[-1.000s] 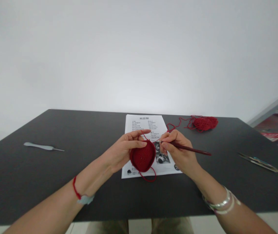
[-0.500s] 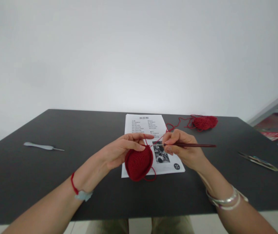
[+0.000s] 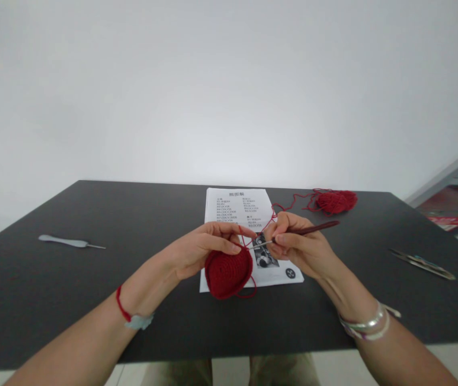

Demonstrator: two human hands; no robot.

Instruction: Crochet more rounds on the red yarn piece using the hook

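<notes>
A round, cupped red crochet piece (image 3: 229, 273) hangs from my left hand (image 3: 204, 246), its upper edge pinched between thumb and fingers. Red yarn runs over the left index finger. My right hand (image 3: 301, 244) grips a crochet hook with a dark red handle (image 3: 319, 227). The hook's metal shaft points left, its tip at the top edge of the crochet piece; the exact stitch is too small to tell. Beneath both hands lie printed white sheets (image 3: 234, 206) with text and a dark picture.
A loose bundle of red yarn (image 3: 336, 202) lies at the back right of the dark table (image 3: 140, 214), its strand leading to the hands. A grey-handled hook (image 3: 66, 242) lies on the left, small scissors (image 3: 423, 262) on the right. A pale wall stands behind.
The hook's handle has tilted, its far end now higher, and my right hand has turned with it. My left fingers have shifted slightly at the edge of the crochet piece.
</notes>
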